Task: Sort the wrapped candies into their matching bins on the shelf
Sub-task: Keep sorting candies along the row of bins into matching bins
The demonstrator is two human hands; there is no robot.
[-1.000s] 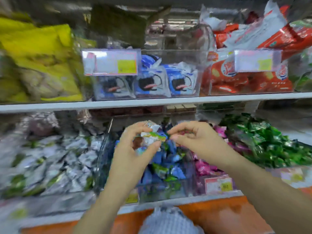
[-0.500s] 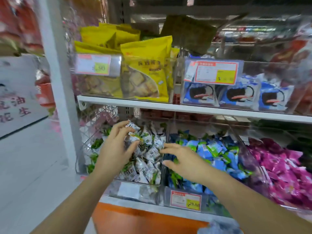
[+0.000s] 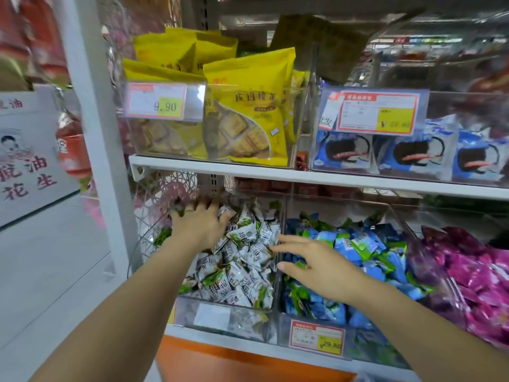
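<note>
At left end of lower shelf (image 3: 248, 347), left hand (image 3: 202, 226) flat, fingers spread, on white-green candies (image 3: 242, 271) at back of their bin (image 3: 220, 317). Right hand (image 3: 319, 268) hovers open, empty, over divider (image 3: 277, 304) beside blue candies (image 3: 358, 244). Piles look colour-matched; likely near done, strays unclear.

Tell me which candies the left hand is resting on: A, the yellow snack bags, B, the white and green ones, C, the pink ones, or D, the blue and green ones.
B: the left hand lies spread on the pile of white and green candies, while the right hand is over the blue and green candies.
</note>
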